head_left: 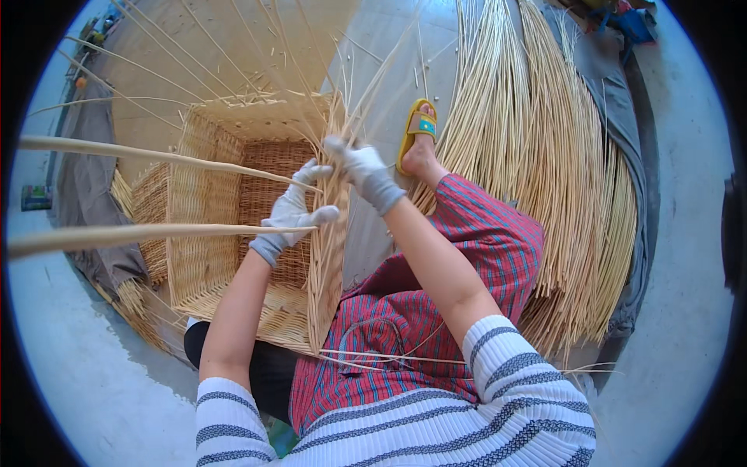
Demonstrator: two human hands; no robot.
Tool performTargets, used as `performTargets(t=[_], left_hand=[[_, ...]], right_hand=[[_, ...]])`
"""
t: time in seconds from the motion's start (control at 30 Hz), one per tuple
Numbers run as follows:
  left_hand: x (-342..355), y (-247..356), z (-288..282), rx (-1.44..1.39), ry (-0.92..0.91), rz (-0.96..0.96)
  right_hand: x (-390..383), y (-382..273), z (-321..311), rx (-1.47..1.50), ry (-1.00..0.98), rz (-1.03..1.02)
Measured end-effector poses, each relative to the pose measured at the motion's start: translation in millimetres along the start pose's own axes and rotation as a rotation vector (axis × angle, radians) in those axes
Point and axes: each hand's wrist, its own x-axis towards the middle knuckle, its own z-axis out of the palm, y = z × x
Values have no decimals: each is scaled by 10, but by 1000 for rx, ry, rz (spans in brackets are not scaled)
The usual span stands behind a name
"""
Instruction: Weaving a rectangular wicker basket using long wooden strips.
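Observation:
A pale wicker basket lies tilted against my lap, its open side facing up, with a browner woven base inside. My left hand, in a white glove, is at the basket's right rim, thumb laid across the edge and fingers closed at the weave. Just right of it, my gloved right hand grips willow rods along the same rim; its fingers are slightly smeared by motion. Long loose rods stick out to the left and away from the rim. Both palms are hidden.
A large spread of peeled willow rods lies on grey cloth to the right. Beside it is my foot in a yellow sandal. Another woven basket stands at the left. Red checked cloth covers my lap.

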Motion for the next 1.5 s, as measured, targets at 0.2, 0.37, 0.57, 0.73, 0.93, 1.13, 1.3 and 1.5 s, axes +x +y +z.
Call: performTargets(t=[0.2, 0.37, 0.57, 0.73, 0.93, 1.13, 1.3, 1.5], left_hand=[[277, -87, 308, -738, -1, -38], [165, -217, 176, -569, 46, 38], [227, -141, 241, -806, -7, -95], [207, -254, 245, -545, 31, 77], [333, -309, -44, -1195, -288, -130], [415, -293, -338, -461, -157, -235], [419, -110, -254, -399, 1, -14], [974, 106, 271, -444, 102, -121]], right_hand=[[53, -85, -26, -826, 431, -468], [-553, -607, -134, -1585, -218, -477], [-1211, -325, 240, -374, -113, -826], [-1180, -221, 84, 115, -35, -449], [-940, -524, 460, -862, 176, -667], [-708, -1003, 219, -1084, -425, -445], [-505, -2054, 319, -830, -708, -665], [760, -724, -1255, 77, -43, -652]])
